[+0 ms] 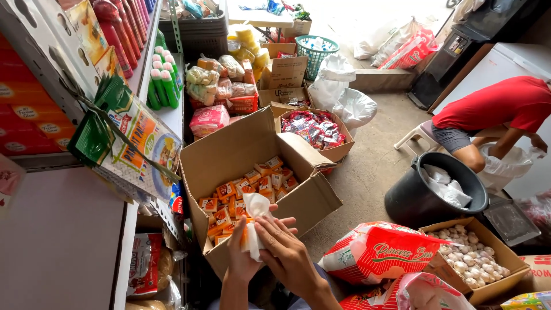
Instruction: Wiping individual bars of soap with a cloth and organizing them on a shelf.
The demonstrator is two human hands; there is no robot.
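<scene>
1. Head view, looking down: both hands meet over the near edge of an open cardboard box (252, 172) that stands on the floor (373, 166)
2. Left hand (241, 252) cups a small white plastic bag (255, 221) from below; its fingers are curled round the bag and a few orange packets inside
3. Right hand (287, 250) lies over the top, fingers (270, 229) pressed together and pinching the bag's plastic
4. Orange packets (247, 195) lie in rows in the box, just beyond the hands
5. As I judge it, packets are being bagged from the box; the step in hand looks like gathering the bag's mouth, which calls for a firm pinch so nothing slips out
6. Beside the box, toward the right, lie a red-and-white sack (379, 252) and a carton of pale round pieces (468, 258); a person in a red shirt (505, 103) bends over a black bucket (430, 195)
</scene>
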